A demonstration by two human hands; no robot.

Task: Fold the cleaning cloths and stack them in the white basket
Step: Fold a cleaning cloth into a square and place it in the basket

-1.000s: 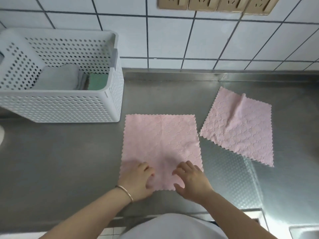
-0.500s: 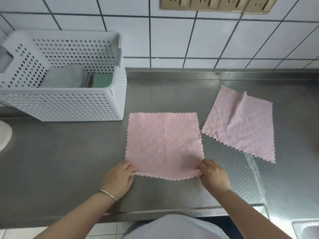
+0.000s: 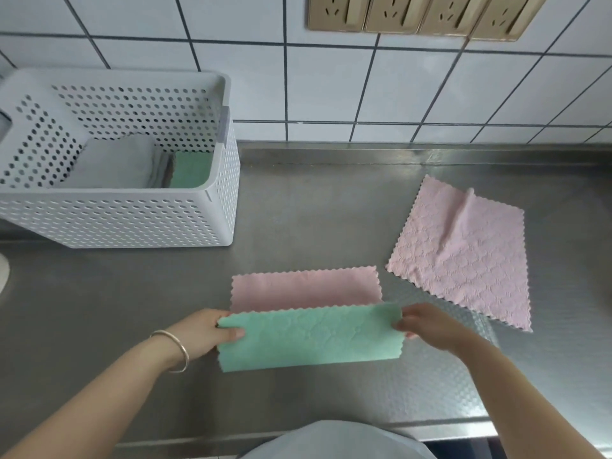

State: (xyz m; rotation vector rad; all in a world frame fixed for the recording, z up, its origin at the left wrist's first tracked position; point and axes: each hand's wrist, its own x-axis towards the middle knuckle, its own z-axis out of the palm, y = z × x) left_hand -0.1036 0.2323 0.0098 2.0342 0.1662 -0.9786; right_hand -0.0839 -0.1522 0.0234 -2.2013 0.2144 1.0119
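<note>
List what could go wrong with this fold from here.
1. The left hand and right hand pinch only the end corners of the lifted green flap of the cloth, so its middle may sag and the edges land uneven.
2. The second pink cloth lies close to the right; a sweep of the arm might drag it.
3. The basket already holds folded cloths, so a loose fold may topple or spread when stacked.

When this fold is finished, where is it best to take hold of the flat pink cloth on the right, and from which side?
Probably the near-left corner of the pink cloth, reached from the front. It lies spread flat and turned like a diamond, so that corner points toward the person, and its scalloped edge should be easy to pinch and lift.
</note>
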